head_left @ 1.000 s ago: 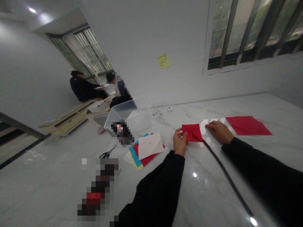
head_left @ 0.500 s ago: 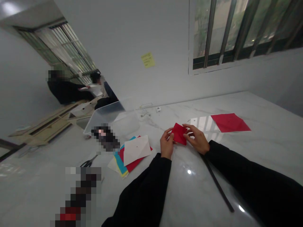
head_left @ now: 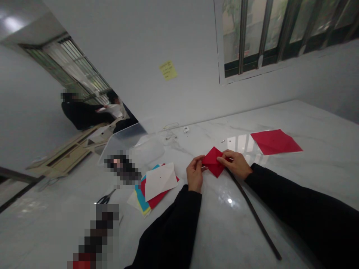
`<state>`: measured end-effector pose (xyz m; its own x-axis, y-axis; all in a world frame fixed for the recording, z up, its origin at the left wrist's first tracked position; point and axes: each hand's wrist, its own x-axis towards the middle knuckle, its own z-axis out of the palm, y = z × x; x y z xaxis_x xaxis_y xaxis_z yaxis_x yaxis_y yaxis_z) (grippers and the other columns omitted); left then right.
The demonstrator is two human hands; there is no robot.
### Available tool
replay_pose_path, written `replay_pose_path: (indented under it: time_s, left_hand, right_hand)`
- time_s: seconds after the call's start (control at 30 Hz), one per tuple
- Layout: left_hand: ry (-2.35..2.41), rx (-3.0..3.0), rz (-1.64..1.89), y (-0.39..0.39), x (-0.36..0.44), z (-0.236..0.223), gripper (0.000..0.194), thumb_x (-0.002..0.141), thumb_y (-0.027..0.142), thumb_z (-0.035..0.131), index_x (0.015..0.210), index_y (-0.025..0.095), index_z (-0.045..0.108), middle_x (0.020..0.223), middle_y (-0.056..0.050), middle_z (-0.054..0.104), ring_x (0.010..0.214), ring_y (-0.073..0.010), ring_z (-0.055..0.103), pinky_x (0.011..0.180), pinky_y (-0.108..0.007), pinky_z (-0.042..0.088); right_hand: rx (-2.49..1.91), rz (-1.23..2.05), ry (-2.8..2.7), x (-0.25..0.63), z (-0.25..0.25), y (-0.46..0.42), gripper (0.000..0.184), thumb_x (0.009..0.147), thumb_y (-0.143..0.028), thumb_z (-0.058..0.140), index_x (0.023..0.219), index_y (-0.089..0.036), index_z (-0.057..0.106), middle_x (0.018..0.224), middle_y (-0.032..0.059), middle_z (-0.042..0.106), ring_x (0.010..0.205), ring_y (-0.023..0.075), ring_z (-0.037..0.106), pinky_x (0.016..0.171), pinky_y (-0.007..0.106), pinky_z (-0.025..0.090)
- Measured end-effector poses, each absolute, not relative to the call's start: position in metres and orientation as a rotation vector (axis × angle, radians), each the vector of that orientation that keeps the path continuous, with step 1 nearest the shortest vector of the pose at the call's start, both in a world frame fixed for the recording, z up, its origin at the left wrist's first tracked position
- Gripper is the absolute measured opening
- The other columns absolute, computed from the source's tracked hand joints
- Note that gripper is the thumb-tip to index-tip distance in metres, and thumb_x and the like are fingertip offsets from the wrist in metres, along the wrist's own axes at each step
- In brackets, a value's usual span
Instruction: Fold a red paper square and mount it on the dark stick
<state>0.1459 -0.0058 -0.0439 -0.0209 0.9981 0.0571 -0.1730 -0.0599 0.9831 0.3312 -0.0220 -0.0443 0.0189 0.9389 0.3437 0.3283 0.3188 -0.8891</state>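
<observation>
A folded square of red paper is pinched between my two hands above the marble table. My left hand grips its near left corner with fingers and thumb. My right hand holds the opposite side, fingertips on the fold. A flat red paper sheet lies beyond my right hand, apart from it. To my left is a pile of coloured paper, topped by a white sheet with a small dark dot.
Black scissors and a clear plastic box stand left of the paper. A long dark strip lies near my right forearm. Two pixelated objects sit on the table's left. Two seated people are at the back left, beyond the table.
My right hand has moved off the table onto the red paper, so both hands now hold it. The paper has turned slightly, and the view has swung, shifting the scene left.
</observation>
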Motion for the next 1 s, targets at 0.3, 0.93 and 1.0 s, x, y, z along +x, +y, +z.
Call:
replay_pose_path:
  time_s: [0.3, 0.93, 1.0]
  left_hand:
    - [1.139, 1.141, 1.348, -0.004, 0.141, -0.044, 0.039, 0.074, 0.022, 0.066, 0.112, 0.018, 0.065, 0.107, -0.007, 0.063, 0.076, -0.0097, 0.061, 0.07, -0.022, 0.052]
    - [1.173, 1.424, 1.326, -0.021, 0.151, -0.031, 0.093, 0.062, 0.011, 0.076, 0.145, 0.027, 0.038, 0.128, -0.009, 0.061, 0.103, -0.022, 0.064, 0.088, -0.033, 0.053]
    - [1.189, 1.458, 1.349, -0.02, 0.149, -0.031, 0.09, 0.063, 0.008, 0.071, 0.145, 0.028, 0.039, 0.138, -0.008, 0.054, 0.11, -0.0223, 0.061, 0.092, -0.032, 0.051]
  right_hand:
    - [-1.173, 0.607, -1.683, 0.331, -0.041, -0.027, 0.04, 0.074, -0.017, 0.064, 0.114, -0.023, 0.061, 0.101, 0.0038, 0.068, 0.079, 0.0178, 0.063, 0.071, 0.031, 0.051]
    - [-1.025, 0.702, -1.566, 0.319, -0.04, -0.032, 0.072, 0.072, -0.018, 0.068, 0.139, -0.03, 0.044, 0.136, 0.0091, 0.048, 0.085, 0.0159, 0.063, 0.071, 0.033, 0.059]
    - [-1.046, 0.666, -1.561, 0.319, -0.04, -0.032, 0.073, 0.074, -0.014, 0.062, 0.142, -0.031, 0.041, 0.133, 0.0087, 0.051, 0.078, 0.014, 0.062, 0.069, 0.032, 0.059]
